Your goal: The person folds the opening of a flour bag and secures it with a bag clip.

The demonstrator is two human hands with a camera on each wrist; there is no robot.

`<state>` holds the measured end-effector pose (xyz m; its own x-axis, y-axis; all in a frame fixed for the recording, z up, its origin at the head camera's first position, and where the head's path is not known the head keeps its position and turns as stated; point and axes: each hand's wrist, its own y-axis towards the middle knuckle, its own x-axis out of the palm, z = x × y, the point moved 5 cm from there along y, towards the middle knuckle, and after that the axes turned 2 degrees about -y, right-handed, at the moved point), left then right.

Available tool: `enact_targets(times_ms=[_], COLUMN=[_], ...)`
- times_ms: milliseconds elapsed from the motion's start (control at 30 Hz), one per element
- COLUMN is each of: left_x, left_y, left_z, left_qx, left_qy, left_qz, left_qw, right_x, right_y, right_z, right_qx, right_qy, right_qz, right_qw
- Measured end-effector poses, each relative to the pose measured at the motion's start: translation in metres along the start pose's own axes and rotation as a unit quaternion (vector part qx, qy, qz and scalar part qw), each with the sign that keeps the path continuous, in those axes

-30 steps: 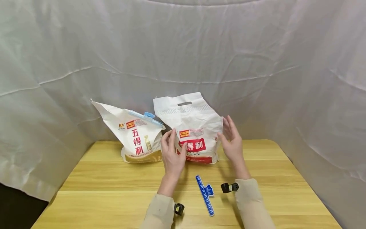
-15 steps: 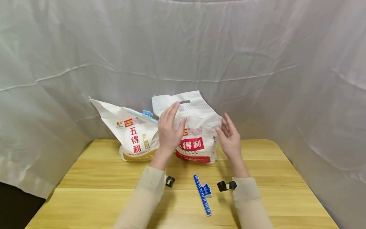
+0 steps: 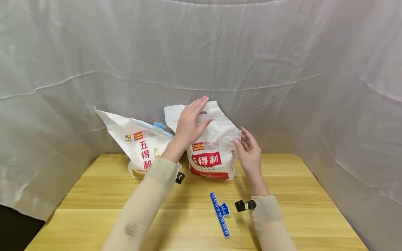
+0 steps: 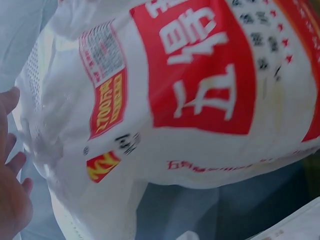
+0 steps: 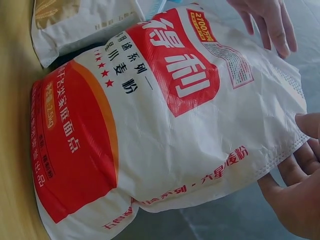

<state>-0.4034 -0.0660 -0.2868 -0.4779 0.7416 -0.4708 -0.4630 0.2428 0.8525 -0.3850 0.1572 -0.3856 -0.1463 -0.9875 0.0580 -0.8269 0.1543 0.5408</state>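
A white flour bag (image 3: 211, 139) with a red label stands upright at the back of the table; its top has a handle slot. My left hand (image 3: 191, 122) is at its upper left, fingers straight and pointing up, hiding part of the top; whether it touches the bag I cannot tell. My right hand (image 3: 250, 151) holds the bag's right upper edge; in the right wrist view the thumb (image 5: 309, 124) lies on the front and the fingers go behind. In front of the bag lies a long blue sealing clip (image 3: 220, 214) with piano-key markings.
A second flour bag (image 3: 125, 134) with gold trim leans to the left of the first, a light blue clip (image 3: 159, 125) across its top. My left forearm partly covers it. A grey curtain (image 3: 201, 52) hangs close behind the wooden table (image 3: 301, 216).
My left hand has risen from the bag's lower left side to its top by the handle slot. The right hand stays at the right edge, its fingers now closer round it.
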Motion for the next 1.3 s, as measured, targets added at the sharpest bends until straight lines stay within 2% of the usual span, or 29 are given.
enact_targets(times_ms=[133, 267, 467, 733, 867, 967, 1300], left_x=[0.001, 0.001, 0.002, -0.003, -0.005, -0.007, -0.012], left_y=[0.009, 0.015, 0.016, 0.018, 0.016, 0.014, 0.010], left_z=[-0.003, -0.005, -0.005, -0.002, -0.002, -0.003, -0.004], left_qx=[-0.018, -0.030, -0.028, 0.003, 0.012, 0.021, 0.047], left_qy=[0.013, 0.022, 0.030, 0.013, -0.008, -0.024, -0.044], left_qz=[-0.049, -0.084, -0.100, -0.047, -0.017, 0.006, 0.053], left_qw=[0.9986, 0.9958, 0.9941, 0.9988, 0.9998, 0.9995, 0.9965], right_x=[0.001, 0.002, 0.002, 0.005, 0.008, 0.010, 0.011], right_y=[0.000, -0.001, -0.003, -0.002, -0.006, -0.010, -0.011], right_z=[-0.002, -0.002, -0.002, -0.006, -0.025, -0.036, -0.041], right_qx=[-0.001, 0.007, 0.008, 0.008, 0.001, -0.008, -0.053], right_qy=[0.006, 0.001, -0.004, -0.018, -0.024, -0.027, -0.047], right_qz=[0.014, 0.023, 0.028, 0.036, 0.038, 0.039, 0.060], right_qw=[1.000, 1.000, 1.000, 0.999, 0.999, 0.999, 0.996])
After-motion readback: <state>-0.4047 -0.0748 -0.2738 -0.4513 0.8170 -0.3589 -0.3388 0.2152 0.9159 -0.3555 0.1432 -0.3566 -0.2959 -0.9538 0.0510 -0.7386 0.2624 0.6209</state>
